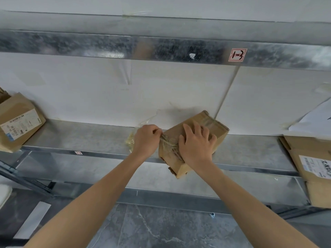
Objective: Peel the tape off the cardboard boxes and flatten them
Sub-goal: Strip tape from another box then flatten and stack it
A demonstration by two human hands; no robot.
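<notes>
my left hand (146,140) is curled tight round a stringy strand of clear tape (168,141), pinching it where it stretches off the near end of the small cardboard box (221,133). my right hand (196,144) lies on top of the box with fingers spread, pressing it down and gripping nothing. the box sits at an angle on the metal shelf (89,138), its near corner hanging over the front edge. a crumpled wad of peeled tape (129,140) lies just left of my left hand. a labelled box (19,122) leans at the far left, and flat cardboard (313,167) rests at the right.
</notes>
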